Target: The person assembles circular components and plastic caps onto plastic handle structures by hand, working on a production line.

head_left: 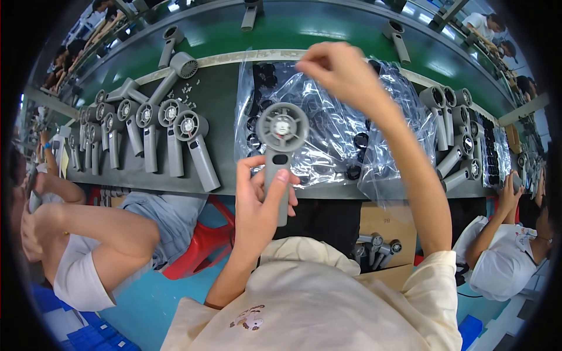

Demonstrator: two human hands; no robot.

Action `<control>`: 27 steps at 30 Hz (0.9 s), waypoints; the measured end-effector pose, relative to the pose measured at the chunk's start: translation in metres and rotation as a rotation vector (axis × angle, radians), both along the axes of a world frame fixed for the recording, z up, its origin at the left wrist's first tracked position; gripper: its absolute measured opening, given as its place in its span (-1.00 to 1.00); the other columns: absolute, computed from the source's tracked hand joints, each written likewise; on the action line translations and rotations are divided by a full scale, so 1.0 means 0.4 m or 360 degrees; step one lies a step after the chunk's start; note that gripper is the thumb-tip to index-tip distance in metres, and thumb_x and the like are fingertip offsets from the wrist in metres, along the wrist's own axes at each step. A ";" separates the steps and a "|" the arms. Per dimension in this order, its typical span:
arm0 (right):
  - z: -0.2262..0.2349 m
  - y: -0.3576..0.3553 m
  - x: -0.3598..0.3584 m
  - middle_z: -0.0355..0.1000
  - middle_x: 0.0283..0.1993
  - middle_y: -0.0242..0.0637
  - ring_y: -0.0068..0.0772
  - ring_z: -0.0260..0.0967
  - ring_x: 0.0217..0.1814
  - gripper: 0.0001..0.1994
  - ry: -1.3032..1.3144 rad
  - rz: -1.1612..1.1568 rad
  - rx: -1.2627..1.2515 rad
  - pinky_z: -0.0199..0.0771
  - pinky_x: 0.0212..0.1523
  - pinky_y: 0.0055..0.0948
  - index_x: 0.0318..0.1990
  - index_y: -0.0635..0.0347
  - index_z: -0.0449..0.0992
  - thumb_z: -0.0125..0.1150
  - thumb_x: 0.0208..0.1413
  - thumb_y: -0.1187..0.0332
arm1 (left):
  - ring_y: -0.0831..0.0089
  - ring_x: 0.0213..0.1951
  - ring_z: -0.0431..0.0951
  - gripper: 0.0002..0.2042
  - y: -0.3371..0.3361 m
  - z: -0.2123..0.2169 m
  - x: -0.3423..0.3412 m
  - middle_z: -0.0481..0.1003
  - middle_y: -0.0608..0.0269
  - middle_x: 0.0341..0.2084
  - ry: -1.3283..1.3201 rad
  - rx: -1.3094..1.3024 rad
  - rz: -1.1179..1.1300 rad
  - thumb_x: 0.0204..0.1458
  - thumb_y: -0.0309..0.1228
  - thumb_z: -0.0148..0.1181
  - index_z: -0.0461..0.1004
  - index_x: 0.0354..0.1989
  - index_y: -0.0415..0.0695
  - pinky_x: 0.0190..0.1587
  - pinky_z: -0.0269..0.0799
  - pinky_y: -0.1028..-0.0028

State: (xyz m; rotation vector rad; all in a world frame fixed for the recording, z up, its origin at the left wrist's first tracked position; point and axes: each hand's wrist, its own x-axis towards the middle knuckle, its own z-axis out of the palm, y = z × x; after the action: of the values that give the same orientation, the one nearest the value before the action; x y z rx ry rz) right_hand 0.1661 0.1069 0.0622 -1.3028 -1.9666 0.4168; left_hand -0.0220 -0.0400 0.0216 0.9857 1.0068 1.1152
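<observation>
My left hand [257,196] is wrapped round the handle of a grey handheld fan [280,146]. The fan stands upright before me, its round head facing up with a pale hub and spokes showing, and my thumb lies on the handle below a dark oval window. Past the fan, my right hand [342,73] is raised over a clear plastic bag [328,137]; its thumb and fingers are drawn together in a pinch. Whatever they hold, if anything, cannot be made out. Black ring-shaped parts [353,171] show in and around the bag.
Several grey fans [171,137] stand in rows on the left of the dark table, by small white pieces [186,92]. More fans [461,128] lie on the right. Behind runs a green conveyor [328,36]. A cardboard box [380,217] sits below; co-workers flank me.
</observation>
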 end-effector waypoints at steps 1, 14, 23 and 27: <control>-0.046 0.047 -0.030 0.48 -0.49 -0.17 -0.27 0.45 -0.42 -0.77 -0.0102 0.0075 0.0009 0.43 -0.35 -0.37 -0.35 0.38 0.53 0.23 0.02 0.32 | 0.54 -0.50 0.45 -0.73 0.014 -0.013 -0.004 0.48 -0.03 -0.34 -0.0047 0.0077 0.0046 0.18 -0.43 -0.01 0.09 -0.07 -0.25 -0.55 0.39 0.59; -0.184 0.101 -0.202 0.39 -0.26 0.17 0.11 0.41 -0.17 -0.76 -0.0654 -0.0608 0.0155 0.41 -0.19 -0.07 -0.31 0.36 0.48 0.28 -0.06 0.35 | 0.42 -0.47 0.48 -0.74 0.058 -0.034 -0.043 0.47 -0.08 -0.30 -0.0115 -0.0035 0.0157 0.15 -0.44 0.02 0.15 -0.06 -0.21 -0.53 0.44 0.51; -0.041 -0.045 -0.039 0.48 -0.27 -0.24 -0.52 0.42 -0.26 -0.76 0.0714 -0.0129 -0.0227 0.41 -0.25 -0.58 -0.33 0.28 0.45 0.38 -0.09 0.38 | 0.32 -0.26 0.51 -0.81 0.044 0.002 -0.063 0.45 -0.15 -0.17 -0.0490 -0.0139 -0.0031 0.16 -0.46 0.01 0.18 -0.12 -0.20 -0.22 0.48 0.39; 0.016 -0.249 -0.005 0.45 -0.22 -0.15 -0.57 0.38 -0.36 -0.53 0.1527 0.0121 -0.0623 0.44 -0.31 -0.57 -0.05 0.28 0.35 0.40 -0.14 0.43 | 0.27 -0.21 0.51 -0.79 0.037 0.006 -0.039 0.43 -0.11 -0.14 -0.0994 -0.0281 -0.0280 0.23 -0.30 -0.08 0.19 -0.13 -0.18 -0.18 0.49 0.32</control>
State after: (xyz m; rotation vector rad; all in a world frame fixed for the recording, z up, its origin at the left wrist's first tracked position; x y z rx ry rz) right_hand 0.1640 0.0075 0.0686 -0.9536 -1.1395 1.2438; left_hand -0.0376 -0.0251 0.0240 0.5151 0.4886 1.0682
